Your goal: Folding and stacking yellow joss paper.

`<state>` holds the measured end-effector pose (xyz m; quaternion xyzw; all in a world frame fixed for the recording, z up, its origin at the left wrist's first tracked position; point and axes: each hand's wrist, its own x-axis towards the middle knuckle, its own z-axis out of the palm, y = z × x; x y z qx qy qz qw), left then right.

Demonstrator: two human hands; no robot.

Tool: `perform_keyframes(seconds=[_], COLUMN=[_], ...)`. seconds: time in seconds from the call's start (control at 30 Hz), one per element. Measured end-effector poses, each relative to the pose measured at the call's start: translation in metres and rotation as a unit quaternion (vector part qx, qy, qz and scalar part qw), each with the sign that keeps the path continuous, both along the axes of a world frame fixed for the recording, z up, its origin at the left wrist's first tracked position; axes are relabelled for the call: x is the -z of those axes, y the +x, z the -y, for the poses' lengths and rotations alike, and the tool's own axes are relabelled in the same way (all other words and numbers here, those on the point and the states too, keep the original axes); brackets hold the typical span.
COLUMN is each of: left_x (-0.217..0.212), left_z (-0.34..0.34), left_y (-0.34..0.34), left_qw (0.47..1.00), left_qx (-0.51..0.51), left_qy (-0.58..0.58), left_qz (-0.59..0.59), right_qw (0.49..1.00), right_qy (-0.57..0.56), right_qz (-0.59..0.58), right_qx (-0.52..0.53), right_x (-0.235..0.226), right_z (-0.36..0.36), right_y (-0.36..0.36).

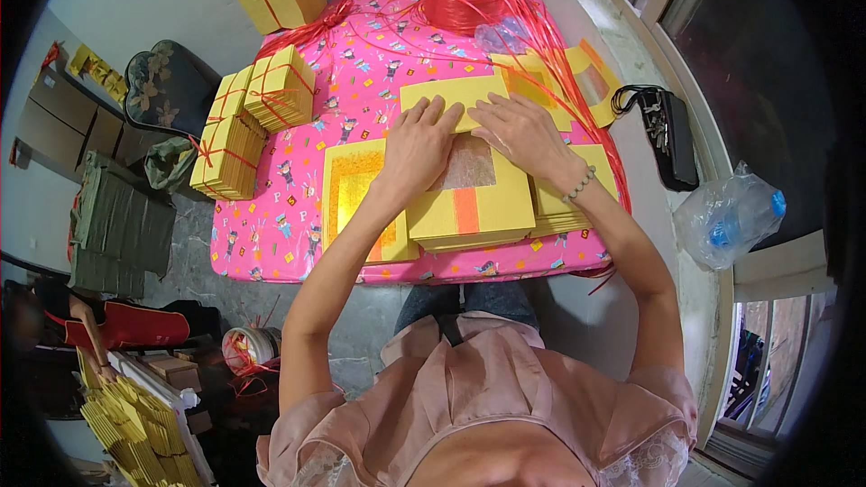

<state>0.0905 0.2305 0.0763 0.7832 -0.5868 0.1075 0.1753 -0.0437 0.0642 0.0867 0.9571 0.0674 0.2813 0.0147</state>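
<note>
Both hands rest on a stack of yellow paper (433,218) near the front edge of the table. The top sheet has a silver patch (471,165) and an orange strip. My left hand (419,149) lies palm down, its fingers stretched over a folded yellow paper flap (451,90). Beside it, my right hand (530,137) presses the same flap with its fingers extended and slightly bent. A sheet with a gold patch (359,182) lies left of the stack. More stacked yellow paper (568,207) sits under my right forearm. The undersides of my fingers are hidden.
Tied yellow paper bundles (225,158) stand on the pink tablecloth (298,216) at left. Red plastic strands (465,0) coil at the back. A black case with keys (667,140) and a clear plastic bag (729,221) lie on the right ledge. Another person's arm (86,320) reaches in lower left.
</note>
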Motion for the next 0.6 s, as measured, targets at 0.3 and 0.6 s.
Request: perform_keyframes(seconds=[0.3,0.6], left_x=[-0.014,-0.015], left_z=[-0.004,-0.014], left_y=[-0.004,-0.062], left_qw=[0.987,0.978], left_qx=[-0.041,-0.026], left_qy=[-0.130,-0.148], left_qz=[0.083,0.142], right_qw=[0.849,0.553], right_qy=[0.503,0.820], right_qz=[0.145,0.133], right_qx=[0.071,-0.056], right_x=[-0.006,-0.016], right_z=[-0.043,-0.068], right_y=[-0.026,-0.023])
